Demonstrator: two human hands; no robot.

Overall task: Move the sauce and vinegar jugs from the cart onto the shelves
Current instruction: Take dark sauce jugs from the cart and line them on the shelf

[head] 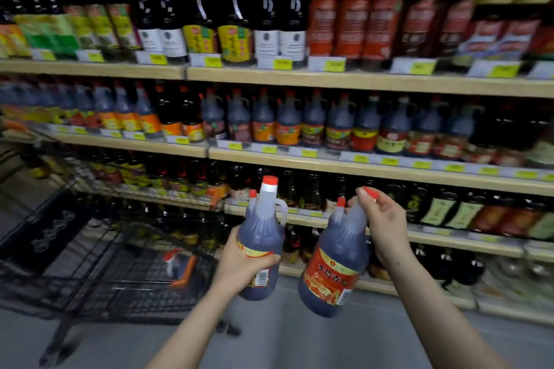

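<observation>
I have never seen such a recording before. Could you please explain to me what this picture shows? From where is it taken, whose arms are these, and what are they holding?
There is no machine here. The single picture comes from a wide-angle camera worn on a person's head, looking forward and down, so the two bare arms belong to the wearer, and the wide lens bends the shelves.

The left hand grips a dark jug round its body, upright. The right hand holds a second jug by its top, near the red cap, so that it hangs tilted.

In front stand store shelves full of dark bottles and similar jugs with yellow price tags. At the lower left is a black wire cart, and one more jug lies inside it.

The picture is blurred, so most labels cannot be read.
</observation>
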